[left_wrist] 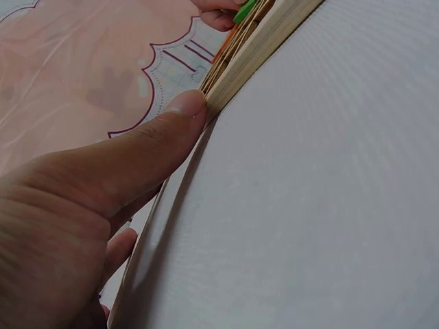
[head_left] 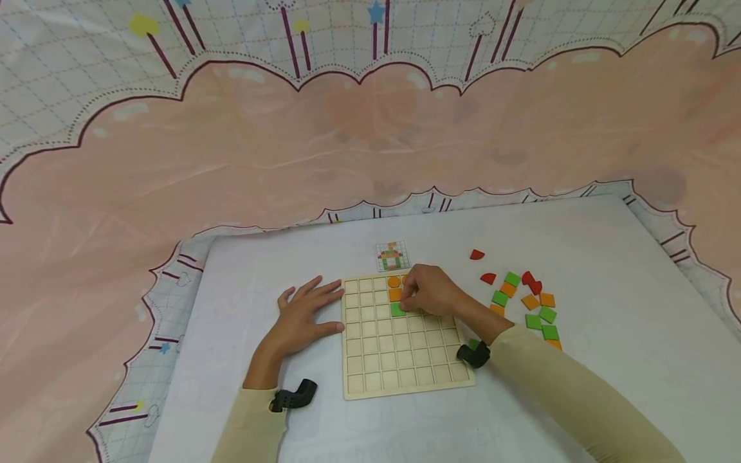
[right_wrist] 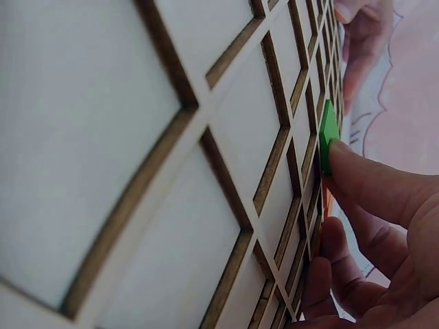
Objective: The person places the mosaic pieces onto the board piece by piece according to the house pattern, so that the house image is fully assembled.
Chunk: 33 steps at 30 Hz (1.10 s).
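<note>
Across the white table (head_left: 625, 276), the right hand's grip (head_left: 431, 289) pinches one green tile (head_left: 397, 310) toward twelve o'clock on a wooden grid board (head_left: 408, 360). The right-wrist view shows brown cell walls (right_wrist: 130, 205), thin lines in the head view. The left hand (head_left: 307, 317), fingers spread, touches the nine o'clock edge. Two separate red wedges (head_left: 477, 254) lie between one and two o'clock.
</note>
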Available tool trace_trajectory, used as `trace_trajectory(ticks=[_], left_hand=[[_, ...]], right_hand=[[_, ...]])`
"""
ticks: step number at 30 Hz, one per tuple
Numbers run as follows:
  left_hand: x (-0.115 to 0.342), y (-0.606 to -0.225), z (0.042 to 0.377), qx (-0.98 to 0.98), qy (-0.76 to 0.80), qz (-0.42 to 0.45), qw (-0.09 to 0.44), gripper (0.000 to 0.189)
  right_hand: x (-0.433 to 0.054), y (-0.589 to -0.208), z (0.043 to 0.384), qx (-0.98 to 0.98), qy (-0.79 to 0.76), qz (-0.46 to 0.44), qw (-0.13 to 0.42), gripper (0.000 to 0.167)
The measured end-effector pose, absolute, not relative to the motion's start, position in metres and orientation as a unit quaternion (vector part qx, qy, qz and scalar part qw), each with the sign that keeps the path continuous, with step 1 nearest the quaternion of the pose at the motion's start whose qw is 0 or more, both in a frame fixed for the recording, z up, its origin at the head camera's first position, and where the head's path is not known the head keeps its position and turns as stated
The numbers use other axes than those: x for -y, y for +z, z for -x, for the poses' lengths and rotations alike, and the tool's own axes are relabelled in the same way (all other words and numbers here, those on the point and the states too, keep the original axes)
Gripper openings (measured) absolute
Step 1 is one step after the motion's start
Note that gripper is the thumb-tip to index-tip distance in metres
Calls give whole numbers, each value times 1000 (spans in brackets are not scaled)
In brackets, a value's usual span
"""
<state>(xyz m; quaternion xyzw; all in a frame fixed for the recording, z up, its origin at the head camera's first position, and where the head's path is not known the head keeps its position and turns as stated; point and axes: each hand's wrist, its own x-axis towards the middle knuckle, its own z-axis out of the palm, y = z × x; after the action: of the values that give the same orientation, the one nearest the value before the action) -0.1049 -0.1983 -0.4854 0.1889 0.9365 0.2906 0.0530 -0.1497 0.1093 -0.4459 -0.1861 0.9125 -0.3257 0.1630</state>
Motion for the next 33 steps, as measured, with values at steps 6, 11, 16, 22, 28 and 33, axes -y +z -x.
trace_trajectory(ticks=[6, 11, 16, 22, 28, 33], left_hand=[[199, -485, 105, -934, 296, -191, 52, 73], [199, -486, 106, -934, 295, -193, 51, 73], [199, -486, 106, -935, 294, -191, 51, 73], [199, -488, 106, -935, 294, -193, 50, 72], [199, -489, 105, -936, 292, -190, 49, 72], [199, -488, 104, -936, 292, -189, 48, 72]], right_hand=[[-109, -445, 149, -913, -327, 187, 159, 14], [-108, -446, 148, -913, -329, 185, 155, 16], [-108, -447, 148, -912, -333, 180, 155, 17], [-111, -448, 149, -912, -334, 180, 158, 15], [-114, -448, 149, -912, -324, 186, 167, 15], [-123, -448, 151, -904, -333, 201, 179, 15]])
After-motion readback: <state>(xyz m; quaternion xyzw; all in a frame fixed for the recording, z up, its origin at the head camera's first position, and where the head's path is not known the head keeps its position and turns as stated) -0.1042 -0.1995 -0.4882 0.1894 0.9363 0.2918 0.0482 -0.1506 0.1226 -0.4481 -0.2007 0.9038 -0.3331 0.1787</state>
